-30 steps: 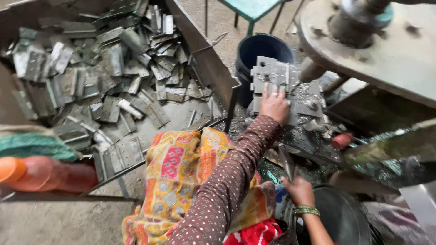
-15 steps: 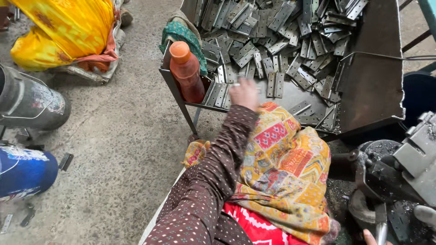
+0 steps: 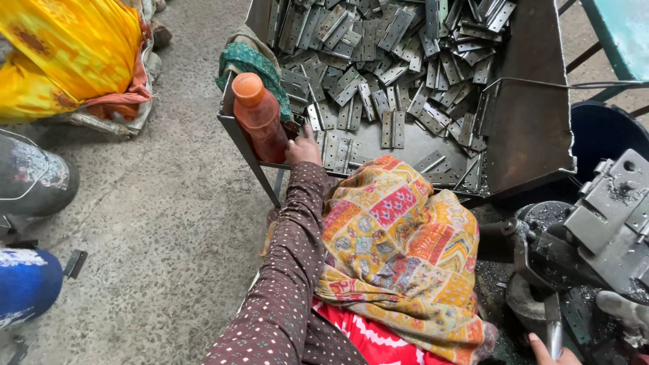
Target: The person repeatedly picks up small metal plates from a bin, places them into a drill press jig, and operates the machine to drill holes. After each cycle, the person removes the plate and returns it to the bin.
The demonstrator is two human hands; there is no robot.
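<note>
One left hand point(image 3: 303, 150) now rests on tray point(image 3: 527, 135) hinges point(image 3: 392, 128).

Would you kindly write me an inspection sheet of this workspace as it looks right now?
Surface: metal tray on a stand, over rough concrete floor.
Job's things: grey metal hinges heaped in the tray; left hand rests at the near edge on the hinges.
Clutter: orange bottle and green cloth at the tray's left corner; patchwork cloth on the lap.
Hands: right hand barely in view at the bottom edge, by a metal rod; grip unclear.
Cables: thin wire across the tray's right side.
Surroundings: press machine, dark bucket, a person in yellow on the left.
</note>
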